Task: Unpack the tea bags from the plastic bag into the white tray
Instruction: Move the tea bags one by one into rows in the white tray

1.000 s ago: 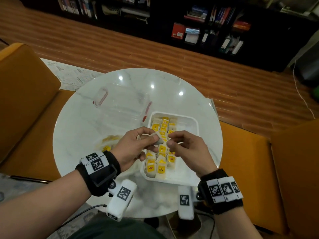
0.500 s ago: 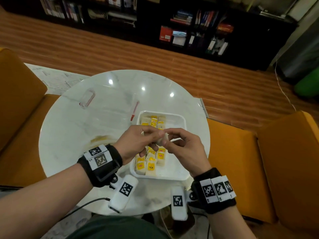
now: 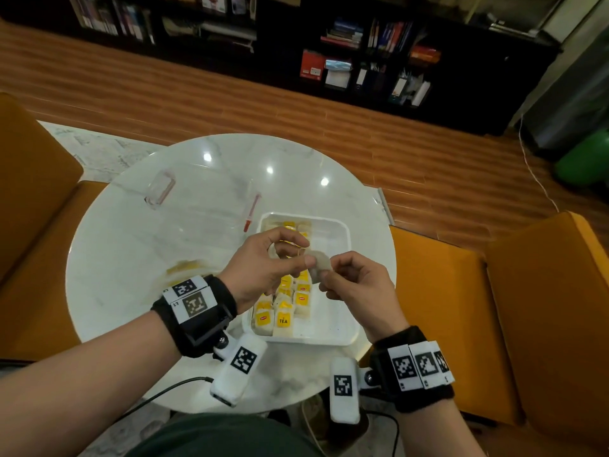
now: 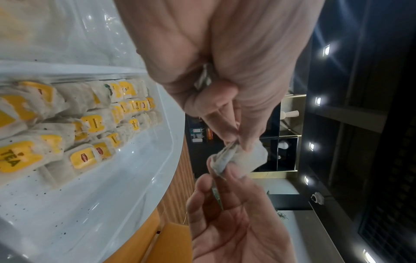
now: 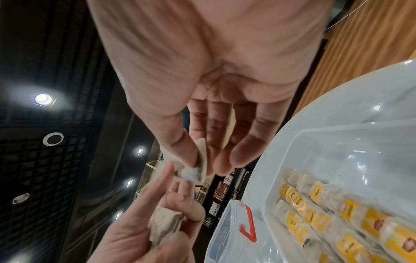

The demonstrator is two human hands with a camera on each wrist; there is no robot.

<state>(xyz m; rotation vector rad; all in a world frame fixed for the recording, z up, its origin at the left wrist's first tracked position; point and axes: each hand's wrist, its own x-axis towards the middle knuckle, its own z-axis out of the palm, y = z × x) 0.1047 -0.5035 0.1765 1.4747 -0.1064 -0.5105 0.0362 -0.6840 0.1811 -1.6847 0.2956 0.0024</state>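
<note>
Hands met above the white tray [image 3: 342, 338], which sat on the round marble table [image 3: 108, 258]. The left hand [image 3: 263, 262] and the right hand [image 3: 359, 285] each pinched one pale tea bag [image 3: 320, 266] between thumb and fingertips, so it hung in the air over the tray's middle; its long axis ran roughly from one hand to the other, left to right in the head view. The left hand also kept a second tea bag [image 5: 163, 225] tucked under its curled fingers (seen best from the right wrist). In the tray, rows of tea bags with yellow tags [image 3: 283, 318] lay along its length, running away from the person. The clear plastic bag [image 3: 184, 212], with its red zip strip, lay flat on the table left of the tray.
</note>
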